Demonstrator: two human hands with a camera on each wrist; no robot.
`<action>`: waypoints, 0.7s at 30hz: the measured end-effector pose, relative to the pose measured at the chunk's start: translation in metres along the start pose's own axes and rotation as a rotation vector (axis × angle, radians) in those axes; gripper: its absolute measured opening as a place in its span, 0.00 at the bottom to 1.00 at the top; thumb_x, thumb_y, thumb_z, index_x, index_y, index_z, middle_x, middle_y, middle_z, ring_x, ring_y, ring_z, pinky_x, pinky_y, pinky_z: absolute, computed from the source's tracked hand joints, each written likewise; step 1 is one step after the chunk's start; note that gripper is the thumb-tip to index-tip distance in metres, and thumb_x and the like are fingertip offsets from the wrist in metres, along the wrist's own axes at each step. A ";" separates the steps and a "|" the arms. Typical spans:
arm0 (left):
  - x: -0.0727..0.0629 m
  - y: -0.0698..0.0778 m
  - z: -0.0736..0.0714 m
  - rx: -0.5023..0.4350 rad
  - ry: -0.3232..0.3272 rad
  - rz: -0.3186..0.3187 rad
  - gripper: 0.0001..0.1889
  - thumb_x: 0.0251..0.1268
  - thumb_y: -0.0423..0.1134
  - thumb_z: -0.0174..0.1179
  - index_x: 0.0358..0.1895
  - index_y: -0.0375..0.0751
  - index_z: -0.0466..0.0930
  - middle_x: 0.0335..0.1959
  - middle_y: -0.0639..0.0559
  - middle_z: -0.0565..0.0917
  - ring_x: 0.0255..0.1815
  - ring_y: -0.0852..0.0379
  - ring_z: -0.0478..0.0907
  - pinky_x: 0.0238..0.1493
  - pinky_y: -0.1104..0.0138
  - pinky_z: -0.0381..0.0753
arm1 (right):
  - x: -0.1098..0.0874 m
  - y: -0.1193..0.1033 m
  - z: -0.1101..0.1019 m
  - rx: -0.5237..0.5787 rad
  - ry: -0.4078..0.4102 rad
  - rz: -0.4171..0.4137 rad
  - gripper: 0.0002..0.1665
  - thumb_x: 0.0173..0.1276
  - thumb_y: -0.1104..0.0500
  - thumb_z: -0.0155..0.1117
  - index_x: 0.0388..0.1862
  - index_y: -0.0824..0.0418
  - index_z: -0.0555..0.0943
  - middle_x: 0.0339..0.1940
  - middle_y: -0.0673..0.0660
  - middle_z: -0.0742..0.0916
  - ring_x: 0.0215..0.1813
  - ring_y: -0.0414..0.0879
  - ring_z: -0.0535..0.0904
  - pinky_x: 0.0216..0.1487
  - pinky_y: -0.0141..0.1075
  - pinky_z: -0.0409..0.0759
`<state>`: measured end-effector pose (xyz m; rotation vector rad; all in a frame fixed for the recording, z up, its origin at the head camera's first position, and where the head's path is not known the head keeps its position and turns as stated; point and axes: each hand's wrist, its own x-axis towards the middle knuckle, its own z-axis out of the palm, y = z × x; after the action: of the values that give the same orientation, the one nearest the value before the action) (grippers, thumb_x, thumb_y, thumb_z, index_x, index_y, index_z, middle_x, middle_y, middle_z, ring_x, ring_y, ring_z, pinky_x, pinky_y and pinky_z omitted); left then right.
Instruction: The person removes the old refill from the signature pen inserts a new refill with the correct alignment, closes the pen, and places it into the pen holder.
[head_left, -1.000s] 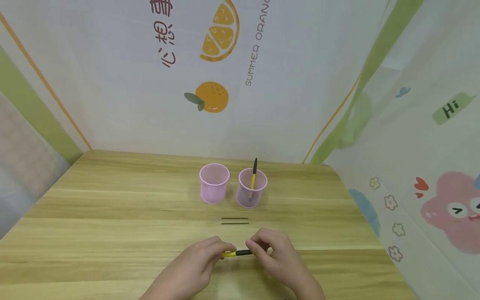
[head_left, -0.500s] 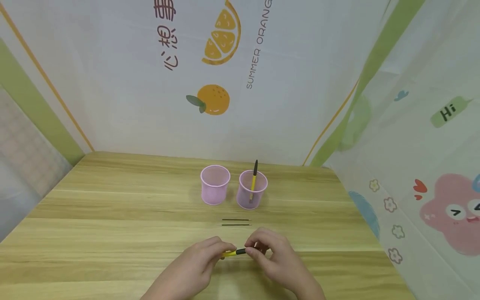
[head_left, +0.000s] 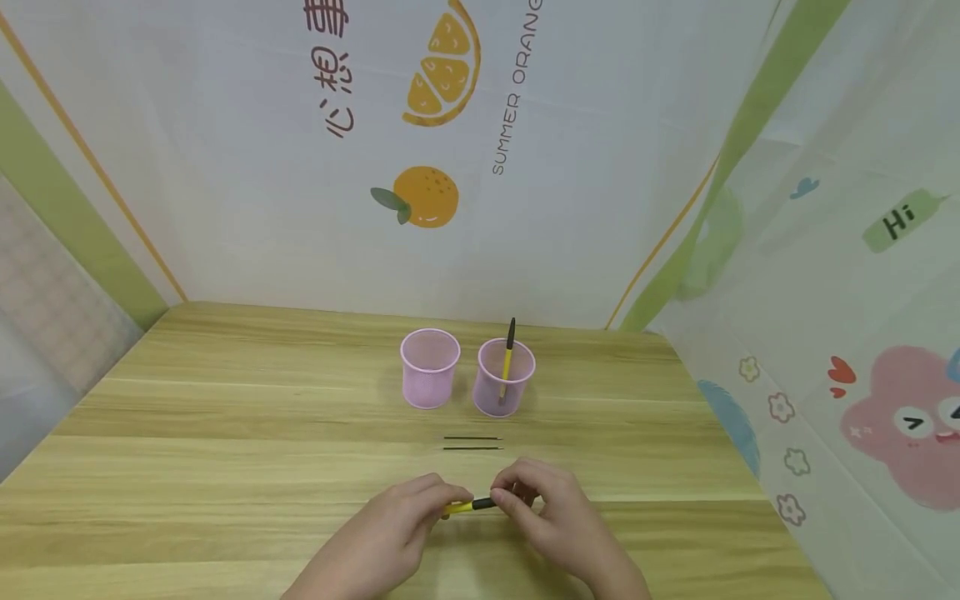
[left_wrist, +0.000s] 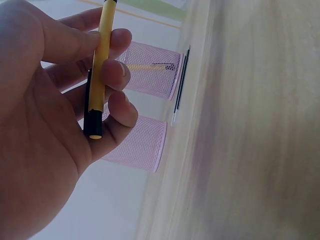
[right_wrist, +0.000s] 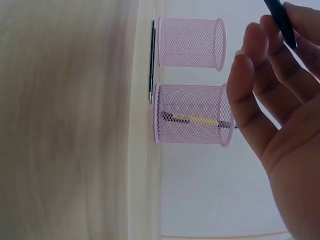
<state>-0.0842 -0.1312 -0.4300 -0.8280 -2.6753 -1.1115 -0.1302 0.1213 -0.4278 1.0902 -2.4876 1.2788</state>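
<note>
A yellow-and-black ballpoint pen (head_left: 459,507) is held between both hands, low over the front of the table. My left hand (head_left: 390,529) grips its yellow barrel; in the left wrist view the barrel (left_wrist: 98,95) lies between thumb and fingers, its black end with the clip toward the palm. Thumb and fingertips of my right hand (head_left: 555,517) pinch the black front section, whose pointed tip (right_wrist: 286,30) shows in the right wrist view. Just beyond the hands, two thin dark pen refills (head_left: 472,448) lie side by side on the wood.
Two pink mesh cups stand behind the refills. The left cup (head_left: 427,387) shows nothing inside, while another yellow-and-black pen (head_left: 507,364) leans in the right cup (head_left: 487,402). A printed white curtain (head_left: 540,250) closes off the table's back.
My right fingers have shifted slightly along the black section and cover more of it than a second ago. The left hand keeps its grip on the ballpoint pen.
</note>
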 end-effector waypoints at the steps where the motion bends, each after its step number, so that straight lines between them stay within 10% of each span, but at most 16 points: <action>1: 0.000 0.000 0.000 -0.001 -0.001 0.001 0.17 0.80 0.33 0.57 0.60 0.60 0.84 0.43 0.67 0.84 0.41 0.72 0.76 0.45 0.70 0.83 | 0.000 0.000 0.000 -0.001 -0.003 0.004 0.05 0.75 0.61 0.70 0.40 0.50 0.85 0.31 0.44 0.86 0.34 0.28 0.77 0.35 0.28 0.83; 12: -0.001 0.000 0.010 0.028 -0.110 -0.035 0.17 0.78 0.31 0.59 0.60 0.56 0.86 0.45 0.68 0.84 0.44 0.74 0.80 0.49 0.69 0.86 | -0.001 0.002 0.001 -0.006 -0.043 0.006 0.03 0.75 0.62 0.69 0.39 0.55 0.86 0.30 0.50 0.89 0.32 0.27 0.76 0.33 0.27 0.82; 21: -0.001 0.001 0.001 0.030 -0.009 -0.026 0.19 0.76 0.28 0.59 0.60 0.57 0.84 0.45 0.67 0.83 0.43 0.72 0.78 0.48 0.70 0.85 | -0.001 0.002 -0.003 0.004 -0.077 0.019 0.04 0.73 0.61 0.72 0.41 0.52 0.87 0.36 0.45 0.90 0.35 0.28 0.79 0.37 0.28 0.85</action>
<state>-0.0822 -0.1302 -0.4304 -0.7979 -2.7107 -1.0721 -0.1310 0.1252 -0.4275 1.1408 -2.5580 1.2711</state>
